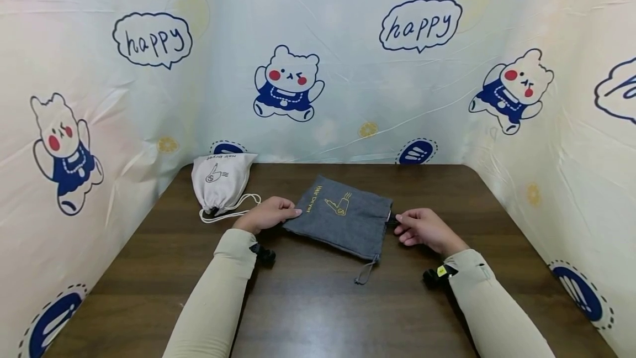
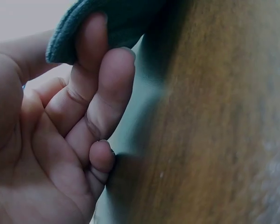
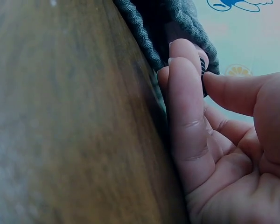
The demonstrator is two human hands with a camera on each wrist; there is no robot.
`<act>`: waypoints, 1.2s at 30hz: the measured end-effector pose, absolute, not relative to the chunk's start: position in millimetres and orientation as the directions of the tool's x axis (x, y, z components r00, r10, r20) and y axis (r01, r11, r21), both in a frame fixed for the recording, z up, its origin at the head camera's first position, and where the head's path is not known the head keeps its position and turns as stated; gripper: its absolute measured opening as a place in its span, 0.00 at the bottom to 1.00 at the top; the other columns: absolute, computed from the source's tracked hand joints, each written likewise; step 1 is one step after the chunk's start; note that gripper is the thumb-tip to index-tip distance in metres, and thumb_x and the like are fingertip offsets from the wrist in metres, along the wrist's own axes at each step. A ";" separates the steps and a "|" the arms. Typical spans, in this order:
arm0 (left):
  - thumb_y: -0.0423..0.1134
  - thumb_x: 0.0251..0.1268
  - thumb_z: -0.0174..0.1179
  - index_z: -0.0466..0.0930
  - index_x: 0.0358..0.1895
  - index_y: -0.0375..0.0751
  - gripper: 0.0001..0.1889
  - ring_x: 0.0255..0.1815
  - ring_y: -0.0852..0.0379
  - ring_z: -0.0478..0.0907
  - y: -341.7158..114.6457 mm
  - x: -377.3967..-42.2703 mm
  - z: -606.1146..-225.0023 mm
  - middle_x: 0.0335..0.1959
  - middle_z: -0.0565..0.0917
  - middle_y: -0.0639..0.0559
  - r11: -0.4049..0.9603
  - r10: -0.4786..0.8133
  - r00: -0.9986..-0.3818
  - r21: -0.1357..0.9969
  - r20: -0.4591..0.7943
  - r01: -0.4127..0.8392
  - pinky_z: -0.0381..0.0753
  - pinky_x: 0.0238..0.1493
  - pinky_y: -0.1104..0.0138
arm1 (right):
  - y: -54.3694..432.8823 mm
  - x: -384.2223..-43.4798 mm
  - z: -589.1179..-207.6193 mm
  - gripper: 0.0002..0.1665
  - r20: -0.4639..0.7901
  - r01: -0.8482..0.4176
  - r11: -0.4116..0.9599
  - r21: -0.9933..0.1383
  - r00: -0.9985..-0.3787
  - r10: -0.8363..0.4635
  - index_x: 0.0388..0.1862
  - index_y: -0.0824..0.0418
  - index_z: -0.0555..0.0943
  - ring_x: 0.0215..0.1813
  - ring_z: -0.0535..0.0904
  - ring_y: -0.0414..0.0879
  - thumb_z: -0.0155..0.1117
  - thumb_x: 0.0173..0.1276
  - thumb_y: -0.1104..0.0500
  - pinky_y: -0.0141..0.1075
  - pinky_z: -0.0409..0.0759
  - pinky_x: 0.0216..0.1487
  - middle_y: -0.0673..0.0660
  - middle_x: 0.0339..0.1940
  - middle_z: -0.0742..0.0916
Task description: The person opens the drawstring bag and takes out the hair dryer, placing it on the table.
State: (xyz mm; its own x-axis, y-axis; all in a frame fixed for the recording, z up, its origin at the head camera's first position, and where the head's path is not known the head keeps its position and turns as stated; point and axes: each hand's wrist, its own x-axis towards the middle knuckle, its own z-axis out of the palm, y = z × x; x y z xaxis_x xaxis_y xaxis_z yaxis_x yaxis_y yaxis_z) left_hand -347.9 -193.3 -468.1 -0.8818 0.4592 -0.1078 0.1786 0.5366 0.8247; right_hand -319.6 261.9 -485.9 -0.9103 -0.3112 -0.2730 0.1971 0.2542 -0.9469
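Observation:
A dark grey drawstring pouch (image 1: 343, 217), printed with "Hair Dryer" and a yellow dryer drawing, lies on the table. My left hand (image 1: 270, 214) pinches its left corner; the left wrist view shows the cloth (image 2: 126, 23) between thumb and fingers. At the pouch's open right end, my right hand (image 1: 424, 230) pinches a small black ribbed piece (image 3: 203, 77) sticking out of the mouth. What this piece belongs to is hidden inside the cloth. A thin grey drawstring (image 1: 365, 274) hangs from the pouch's near corner.
A white drawstring pouch (image 1: 221, 181) with a similar dryer print rests at the table's back left, its white cords (image 1: 231, 215) beside my left hand. Around the brown wooden table (image 1: 318, 314) hangs a patterned curtain (image 1: 343, 70) at the back and sides.

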 end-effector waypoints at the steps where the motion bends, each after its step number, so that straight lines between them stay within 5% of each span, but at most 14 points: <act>1: 0.53 0.76 0.60 0.69 0.22 0.44 0.24 0.19 0.55 0.59 -193.5 -347.7 -468.6 0.17 0.64 0.55 0.535 0.458 -0.883 0.826 -0.105 0.179 0.64 0.30 0.62 | 262.2 -319.7 -486.1 0.27 -0.270 0.193 0.253 -0.948 -0.909 -0.318 0.60 0.75 0.75 0.31 0.87 0.43 0.57 0.82 0.51 0.37 0.88 0.36 0.59 0.39 0.89; 28: 0.52 0.74 0.63 0.75 0.23 0.43 0.22 0.22 0.54 0.65 -192.0 -348.4 -472.8 0.18 0.69 0.53 0.507 0.402 -0.908 0.854 -0.116 0.115 0.66 0.31 0.63 | 269.7 -312.8 -482.2 0.25 -0.275 0.216 0.214 -0.953 -0.912 -0.305 0.59 0.75 0.73 0.32 0.88 0.43 0.58 0.82 0.52 0.38 0.88 0.37 0.58 0.38 0.89; 36: 0.51 0.73 0.64 0.76 0.25 0.42 0.21 0.32 0.48 0.80 -189.2 -347.2 -472.8 0.21 0.75 0.50 0.473 0.384 -0.914 0.878 -0.131 0.073 0.78 0.40 0.58 | 271.9 -310.3 -480.0 0.26 -0.275 0.215 0.218 -0.952 -0.914 -0.299 0.60 0.77 0.73 0.33 0.88 0.43 0.58 0.82 0.53 0.38 0.88 0.38 0.58 0.37 0.89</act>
